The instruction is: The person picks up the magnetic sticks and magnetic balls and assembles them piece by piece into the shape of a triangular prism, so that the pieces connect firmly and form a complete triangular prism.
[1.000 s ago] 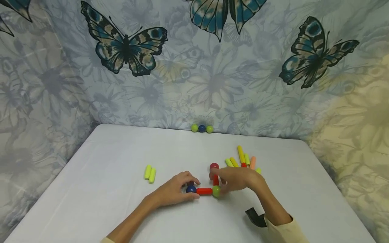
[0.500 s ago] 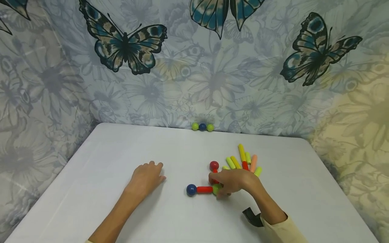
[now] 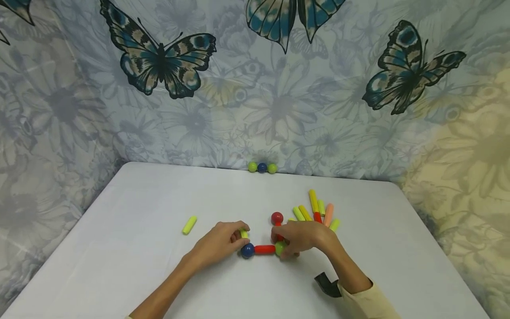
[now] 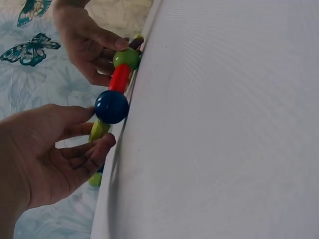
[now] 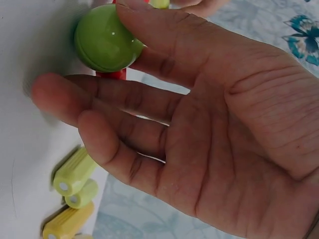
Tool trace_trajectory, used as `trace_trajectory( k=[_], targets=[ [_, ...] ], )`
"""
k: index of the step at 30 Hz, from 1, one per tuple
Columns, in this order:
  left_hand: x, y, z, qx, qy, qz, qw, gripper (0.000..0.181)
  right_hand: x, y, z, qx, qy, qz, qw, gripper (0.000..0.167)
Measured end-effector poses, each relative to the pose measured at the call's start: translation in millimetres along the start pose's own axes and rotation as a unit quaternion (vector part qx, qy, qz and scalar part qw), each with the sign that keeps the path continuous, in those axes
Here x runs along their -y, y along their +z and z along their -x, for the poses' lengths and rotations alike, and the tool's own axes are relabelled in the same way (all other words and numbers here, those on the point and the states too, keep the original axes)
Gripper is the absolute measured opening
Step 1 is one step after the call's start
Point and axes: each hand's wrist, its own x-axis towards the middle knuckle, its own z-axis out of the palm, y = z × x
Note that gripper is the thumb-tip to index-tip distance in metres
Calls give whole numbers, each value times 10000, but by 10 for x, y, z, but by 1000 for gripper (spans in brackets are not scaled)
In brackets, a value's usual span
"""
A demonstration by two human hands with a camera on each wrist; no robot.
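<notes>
Yellow-green rod (image 3: 244,233) pinched by left hand (image 3: 221,239), green ball (image 5: 103,40) by right hand (image 3: 301,237); blue ball (image 3: 247,251) could be dislodged by misaligned pressure.

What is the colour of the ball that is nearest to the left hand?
The ball is dark blue; the left wrist view shows it best.

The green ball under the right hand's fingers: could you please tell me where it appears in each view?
Head: green ball, lower half, slightly right of centre, partly covered by the right hand.
Left wrist: green ball, upper part, left of centre.
Right wrist: green ball, near the top, left of centre.
Shared landmark: right hand.
</notes>
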Motion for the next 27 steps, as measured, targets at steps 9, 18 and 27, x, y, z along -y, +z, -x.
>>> trace_trajectory(
  k=[9,18,27],
  targets=[
    [19,80,3,-45,82,289,9995,25,-23,-61,13,-148,-219,209,9994,38],
    [21,180,-10,55,275,119,9995,26,37,-40,33,-98,-633,178,9978,49],
    [29,165,1,5,193,-52,9998,27,58,-32,35,-7,-684,241,9974,49]
  ],
)
